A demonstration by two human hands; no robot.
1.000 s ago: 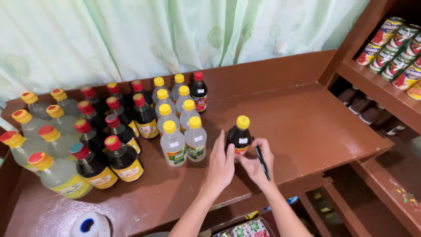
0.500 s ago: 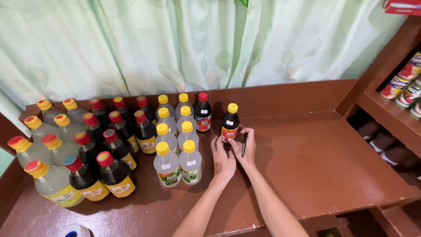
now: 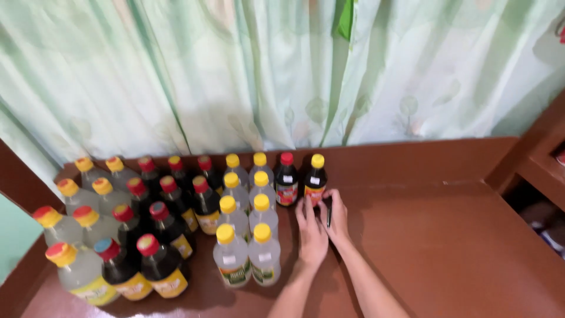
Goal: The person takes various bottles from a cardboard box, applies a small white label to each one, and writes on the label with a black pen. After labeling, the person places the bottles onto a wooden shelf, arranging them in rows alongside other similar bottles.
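A small dark bottle with a yellow cap [image 3: 316, 179] stands at the back of the brown wooden counter [image 3: 447, 247], next to a dark bottle with a red cap [image 3: 286, 178]. My left hand [image 3: 312, 231] rests flat on the counter just in front of it, fingertips at its base. My right hand [image 3: 337, 217] touches the bottle's right side and holds a black pen [image 3: 329, 214] between its fingers.
Many bottles fill the counter's left half: clear ones with yellow caps [image 3: 247, 235], dark ones with red caps [image 3: 159, 235], larger clear ones at far left [image 3: 76, 265]. A green-white curtain [image 3: 265, 70] hangs behind. A wooden shelf unit [image 3: 538, 159] stands at the right.
Both hands have pushed the yellow-capped dark bottle from the counter's front to the back row, beside the red-capped bottle. The camera has tilted upward.
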